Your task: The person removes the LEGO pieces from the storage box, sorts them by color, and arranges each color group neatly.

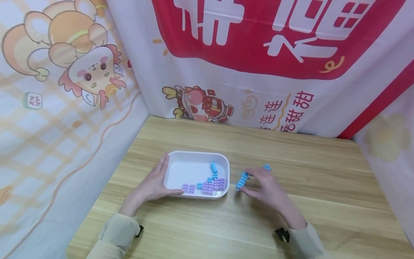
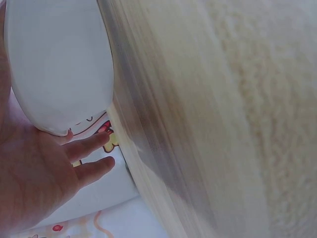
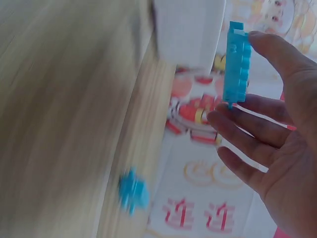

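Note:
My left hand (image 1: 154, 182) holds a white plastic tray (image 1: 191, 155) at its left end, thumb along the near rim and fingers at the far left corner. Inside the tray lie blue building blocks (image 1: 214, 168) and purple building blocks (image 1: 208, 187), gathered toward the near right. Just right of the tray, my right hand (image 1: 266, 187) pinches a long blue building block piece (image 3: 237, 64) with a studded side between thumb and fingertips. Another small blue block piece (image 3: 132, 191) sits on the table beyond that hand, partly hidden by it in the head view.
The wooden table (image 1: 310, 169) runs back to a white cloth (image 1: 200, 72) with red print. A patterned cloth (image 1: 64, 126) hangs along the left side, and another pale cloth (image 1: 388, 162) borders the right.

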The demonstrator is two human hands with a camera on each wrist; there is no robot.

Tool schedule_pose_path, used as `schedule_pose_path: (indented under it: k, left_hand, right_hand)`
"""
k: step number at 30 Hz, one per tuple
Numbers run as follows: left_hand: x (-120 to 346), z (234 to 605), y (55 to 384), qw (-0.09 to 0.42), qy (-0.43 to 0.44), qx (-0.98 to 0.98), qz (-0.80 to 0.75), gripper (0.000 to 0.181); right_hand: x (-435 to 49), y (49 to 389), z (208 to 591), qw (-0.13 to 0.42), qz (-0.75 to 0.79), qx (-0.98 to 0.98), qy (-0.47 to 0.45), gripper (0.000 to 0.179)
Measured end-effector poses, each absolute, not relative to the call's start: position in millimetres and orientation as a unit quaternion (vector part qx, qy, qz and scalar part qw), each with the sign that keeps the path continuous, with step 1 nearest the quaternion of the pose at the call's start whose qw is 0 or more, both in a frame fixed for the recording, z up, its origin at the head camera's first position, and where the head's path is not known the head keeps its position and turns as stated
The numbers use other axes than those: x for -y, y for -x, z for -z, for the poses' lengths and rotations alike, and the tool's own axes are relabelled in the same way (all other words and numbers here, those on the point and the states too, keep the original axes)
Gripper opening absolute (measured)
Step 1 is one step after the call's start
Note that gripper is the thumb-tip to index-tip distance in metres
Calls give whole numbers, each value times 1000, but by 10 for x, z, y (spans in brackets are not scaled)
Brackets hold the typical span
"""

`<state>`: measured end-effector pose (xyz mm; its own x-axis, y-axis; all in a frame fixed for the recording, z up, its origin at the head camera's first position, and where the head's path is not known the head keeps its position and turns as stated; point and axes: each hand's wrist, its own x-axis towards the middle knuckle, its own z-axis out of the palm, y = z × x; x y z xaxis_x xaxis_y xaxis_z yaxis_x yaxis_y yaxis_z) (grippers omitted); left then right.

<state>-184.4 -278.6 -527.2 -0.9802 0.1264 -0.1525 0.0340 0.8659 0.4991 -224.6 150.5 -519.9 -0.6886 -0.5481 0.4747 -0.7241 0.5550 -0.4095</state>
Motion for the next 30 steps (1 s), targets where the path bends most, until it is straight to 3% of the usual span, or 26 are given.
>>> schedule_pose_path:
  k: [4, 13, 23, 30]
  left_hand:
    - [2787, 5278, 1833, 91, -44, -962, -255, 158]
    - [2786, 5277, 1842, 88, -44, -962, -256, 158]
    - [2800, 5297, 1864, 85, -45, -961, -259, 158]
    - [2802, 5298, 1855, 89, -43, -961, -258, 158]
  right_hand:
    - [-1810, 2299, 5246, 135, -290, 875, -364, 54]
    - [-2451, 2451, 5216, 56, -217, 941, -253, 41]
    - [-2713, 2568, 5367, 3, -177, 960, -217, 42]
    - [-2713, 2603, 5451, -8, -178, 962, -208, 57]
